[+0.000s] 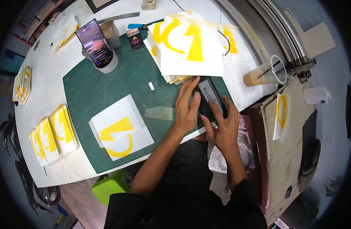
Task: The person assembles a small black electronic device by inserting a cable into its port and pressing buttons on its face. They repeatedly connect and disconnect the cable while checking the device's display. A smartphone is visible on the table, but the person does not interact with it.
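Partly beneath a tall stack of white sheets with yellow print [173, 63] sits a black device with a row of round buttons [205, 88]. My left hand [187, 108] rests at its left edge with fingers stretched out, holding nothing. The index finger of my right hand [224, 123] touches the button panel; its other fingers are spread around the device's right and near sides. A translucent strip [158, 113] lies beside my left hand. Farther left, a white folded paper piece with a yellow print [139, 131] is flat on the green cutting mat [84, 89].
A phone [94, 42] leans in a round white holder. Several folded printed stacks [55, 133] lie at the table's left. A clear cup of brown drink [255, 76] stands near the right edge, by metal rollers [286, 38]. A small white block [151, 86] is on the mat.
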A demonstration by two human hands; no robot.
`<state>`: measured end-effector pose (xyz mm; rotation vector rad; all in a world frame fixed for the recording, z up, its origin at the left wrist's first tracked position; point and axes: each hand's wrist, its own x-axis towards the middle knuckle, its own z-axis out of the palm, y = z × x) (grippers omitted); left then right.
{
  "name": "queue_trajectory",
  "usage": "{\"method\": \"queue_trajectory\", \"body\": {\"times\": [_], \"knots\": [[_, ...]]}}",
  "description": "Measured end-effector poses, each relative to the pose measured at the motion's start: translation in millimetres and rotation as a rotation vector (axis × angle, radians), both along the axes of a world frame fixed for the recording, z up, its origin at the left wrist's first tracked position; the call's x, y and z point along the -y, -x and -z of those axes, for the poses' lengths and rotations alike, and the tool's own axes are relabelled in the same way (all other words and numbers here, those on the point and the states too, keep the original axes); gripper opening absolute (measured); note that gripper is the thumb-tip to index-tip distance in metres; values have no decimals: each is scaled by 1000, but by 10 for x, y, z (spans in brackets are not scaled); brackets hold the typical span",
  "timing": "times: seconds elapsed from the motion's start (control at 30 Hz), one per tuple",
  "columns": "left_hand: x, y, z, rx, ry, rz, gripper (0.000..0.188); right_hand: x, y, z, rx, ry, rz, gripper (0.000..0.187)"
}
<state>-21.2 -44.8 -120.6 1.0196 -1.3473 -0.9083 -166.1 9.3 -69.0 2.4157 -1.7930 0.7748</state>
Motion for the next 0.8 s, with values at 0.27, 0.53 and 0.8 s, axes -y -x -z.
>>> {"method": "queue_trajectory", "body": {"times": [0.27, 0.53, 0.8], "knots": [[-12, -8, 28, -38, -36, 12, 50, 67, 136, -465, -78, -330, -101, 65], [28, 41, 97, -54, -34, 65, 55, 350, 404, -920, -323, -731, -239, 103], [-7, 65, 78, -112, -89, 12, 51, 510, 549, -878, -387, -826, -327, 112]]}}
